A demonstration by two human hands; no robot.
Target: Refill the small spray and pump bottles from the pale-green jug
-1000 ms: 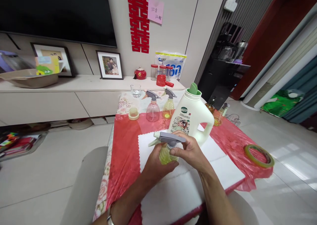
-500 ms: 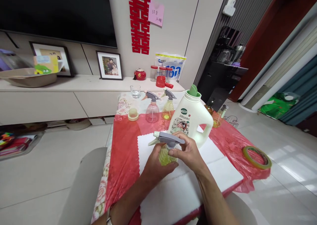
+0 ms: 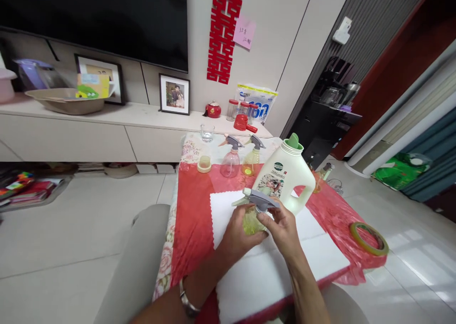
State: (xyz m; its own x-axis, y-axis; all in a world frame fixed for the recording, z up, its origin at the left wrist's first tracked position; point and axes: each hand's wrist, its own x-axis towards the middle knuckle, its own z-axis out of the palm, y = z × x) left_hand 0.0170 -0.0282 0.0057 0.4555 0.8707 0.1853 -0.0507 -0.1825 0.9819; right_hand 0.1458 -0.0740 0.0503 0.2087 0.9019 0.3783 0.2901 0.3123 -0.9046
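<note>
A small spray bottle [image 3: 252,222] with yellow-green contents and a grey trigger head is held upright over the white cloth [image 3: 256,276]. My left hand [image 3: 237,236] is wrapped round its body. The fingers of my right hand [image 3: 281,224] are closed at its neck, just under the grey head. Right behind my hands stands a large cream detergent jug [image 3: 285,172], its mouth uncapped with a green spout showing. Farther back are a pink spray bottle [image 3: 231,165] and a yellow spray bottle [image 3: 251,162]. A cream cap [image 3: 204,164] sits to their left.
Red plastic sheeting [image 3: 192,210] covers much of the table. A roll of tape [image 3: 369,238] lies at the right edge. A glass cup [image 3: 207,133] stands at the back. Amber bottles [image 3: 321,176] are behind the jug. A low cabinet [image 3: 160,134] runs along the wall.
The camera view has turned slightly left, so the scene sits farther right. Both hands keep their hold on the spray bottle, with little change in grip.
</note>
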